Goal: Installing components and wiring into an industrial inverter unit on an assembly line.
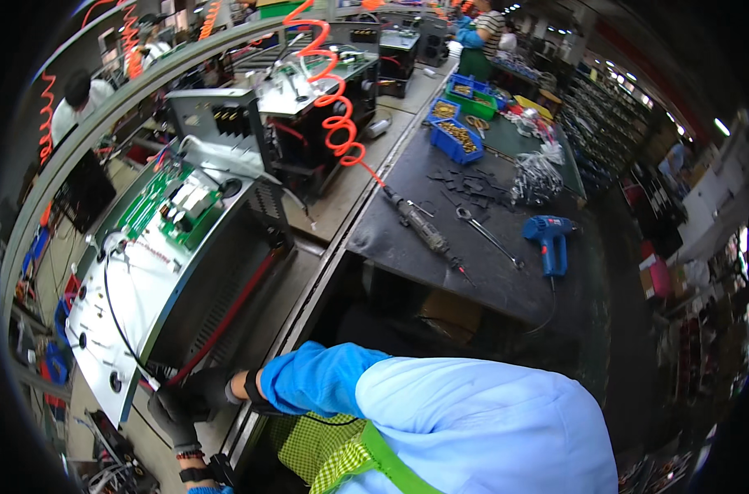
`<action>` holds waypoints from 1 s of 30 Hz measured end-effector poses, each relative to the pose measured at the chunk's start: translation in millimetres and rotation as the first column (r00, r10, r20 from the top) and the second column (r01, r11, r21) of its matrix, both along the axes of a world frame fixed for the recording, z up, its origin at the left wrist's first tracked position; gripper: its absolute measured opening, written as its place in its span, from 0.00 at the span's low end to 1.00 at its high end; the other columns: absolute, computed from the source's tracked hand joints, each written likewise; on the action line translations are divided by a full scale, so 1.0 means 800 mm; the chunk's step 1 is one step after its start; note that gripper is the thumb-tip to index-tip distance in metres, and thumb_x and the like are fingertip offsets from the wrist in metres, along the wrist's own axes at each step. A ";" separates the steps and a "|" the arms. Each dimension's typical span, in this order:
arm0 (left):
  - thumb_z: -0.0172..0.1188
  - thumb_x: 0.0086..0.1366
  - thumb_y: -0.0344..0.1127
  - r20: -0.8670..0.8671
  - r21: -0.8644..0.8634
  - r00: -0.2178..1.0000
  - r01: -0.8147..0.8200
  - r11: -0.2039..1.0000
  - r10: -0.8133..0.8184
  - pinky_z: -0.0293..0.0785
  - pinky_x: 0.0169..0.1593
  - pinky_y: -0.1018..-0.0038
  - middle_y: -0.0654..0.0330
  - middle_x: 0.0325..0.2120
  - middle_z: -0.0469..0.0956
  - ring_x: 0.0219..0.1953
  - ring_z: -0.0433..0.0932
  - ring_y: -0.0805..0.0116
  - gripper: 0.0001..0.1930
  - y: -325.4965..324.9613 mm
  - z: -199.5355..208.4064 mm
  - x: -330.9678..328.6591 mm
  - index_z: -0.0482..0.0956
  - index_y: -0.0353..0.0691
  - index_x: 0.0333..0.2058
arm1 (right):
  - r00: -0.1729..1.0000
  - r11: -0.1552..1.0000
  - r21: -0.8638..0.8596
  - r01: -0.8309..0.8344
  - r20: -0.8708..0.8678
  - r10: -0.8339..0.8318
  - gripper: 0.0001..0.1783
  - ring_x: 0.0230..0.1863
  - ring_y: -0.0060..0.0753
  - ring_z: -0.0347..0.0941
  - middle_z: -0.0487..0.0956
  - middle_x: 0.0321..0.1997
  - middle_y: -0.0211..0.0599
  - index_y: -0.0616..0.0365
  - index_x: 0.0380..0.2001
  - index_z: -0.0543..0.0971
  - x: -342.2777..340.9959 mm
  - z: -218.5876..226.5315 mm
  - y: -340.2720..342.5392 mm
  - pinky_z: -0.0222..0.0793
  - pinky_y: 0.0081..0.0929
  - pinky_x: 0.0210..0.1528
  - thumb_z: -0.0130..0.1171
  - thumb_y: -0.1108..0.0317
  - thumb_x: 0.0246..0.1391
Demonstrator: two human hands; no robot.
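My left hand [175,417], in a dark glove, is closed at the lower corner of an open metal equipment case [172,317]. Its fingertips pinch the end of a thin black cable [121,323], just below a white connector [150,384]. Reaching in from the right, my right hand [206,393], gloved too, is curled close against the left; what its fingers hold is hidden. A red tube [226,317] runs along the case's side down to the hands. Green circuit boards [172,206] sit on the case's white panel.
A dark workbench [382,235] at right carries an electric screwdriver [424,226] on an orange coiled hose [337,123], a wrench [490,236], a blue heat gun [549,243] and blue bins [457,142] of brass parts. More cases stand farther along the line; people work beyond.
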State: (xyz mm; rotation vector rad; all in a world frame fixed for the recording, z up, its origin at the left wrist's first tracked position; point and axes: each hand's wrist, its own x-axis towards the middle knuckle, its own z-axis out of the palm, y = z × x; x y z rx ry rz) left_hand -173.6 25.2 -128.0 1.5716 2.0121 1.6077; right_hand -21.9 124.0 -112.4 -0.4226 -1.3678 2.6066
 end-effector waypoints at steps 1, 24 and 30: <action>0.45 0.72 0.52 0.006 0.012 1.000 0.010 1.000 -0.010 0.66 0.32 0.65 0.57 0.22 0.74 0.26 0.71 0.65 0.25 -0.002 0.001 0.000 0.75 0.35 0.27 | 0.996 0.996 0.094 0.003 0.085 -0.011 0.12 0.34 0.24 0.75 0.81 0.33 0.29 0.57 0.37 0.82 0.008 0.008 -0.001 0.71 0.27 0.38 0.60 0.60 0.59; 0.55 0.67 0.44 -0.319 -0.367 0.948 -0.116 0.923 -0.008 0.70 0.60 0.64 0.46 0.59 0.68 0.59 0.69 0.52 0.32 -0.016 -0.014 -0.036 0.59 0.31 0.63 | -0.243 0.397 0.710 -0.582 0.314 -0.918 0.16 0.47 0.49 0.79 0.82 0.44 0.44 0.50 0.44 0.81 0.738 0.042 0.144 0.73 0.49 0.48 0.53 0.63 0.53; 0.49 0.72 0.54 0.355 -0.071 0.923 0.185 0.980 -0.149 0.62 0.24 0.78 0.67 0.19 0.70 0.21 0.67 0.78 0.23 0.008 -0.003 -0.013 0.73 0.37 0.30 | -0.296 0.475 0.659 -0.583 0.371 -0.880 0.17 0.48 0.52 0.78 0.81 0.46 0.48 0.54 0.44 0.79 0.793 0.014 0.129 0.73 0.45 0.50 0.52 0.63 0.51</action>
